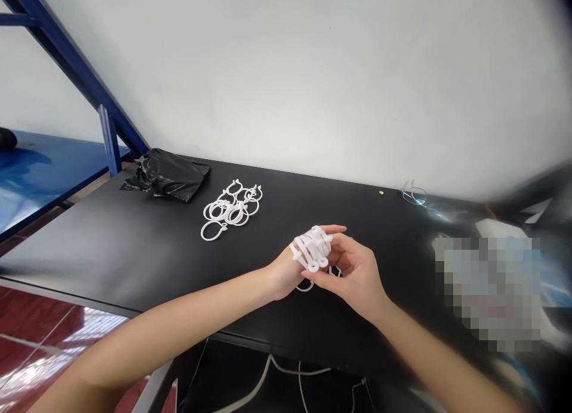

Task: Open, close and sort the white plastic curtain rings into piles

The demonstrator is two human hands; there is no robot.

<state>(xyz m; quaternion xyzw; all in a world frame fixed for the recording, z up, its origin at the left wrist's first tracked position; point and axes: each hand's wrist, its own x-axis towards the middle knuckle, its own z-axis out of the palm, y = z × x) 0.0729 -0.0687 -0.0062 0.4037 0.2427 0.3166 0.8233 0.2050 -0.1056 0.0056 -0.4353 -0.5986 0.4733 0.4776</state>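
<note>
A bunch of white plastic curtain rings (pixel 313 246), with small eyelets and pointed clips, lies in a row across my left hand (pixel 286 275). That hand bears the bunch, its fingers mostly hidden behind the rings and my right hand. My right hand (pixel 357 270) is closed at the bunch's right side, thumb by the lower eyelets and fingers curled round behind. Below the hands, a loose white ring (pixel 304 286) shows in part on the black table. Farther left lies a loose pile of similar rings (pixel 232 207), several of them overlapping.
A crumpled black plastic bag (pixel 172 173) rests at the table's (pixel 147 246) back left. Clear, shiny wrapping (pixel 415 195) lies at the back right, near a blurred-out package (pixel 491 288). A blue metal frame (pixel 80 61) stands left; cables (pixel 263 377) hang below the front edge.
</note>
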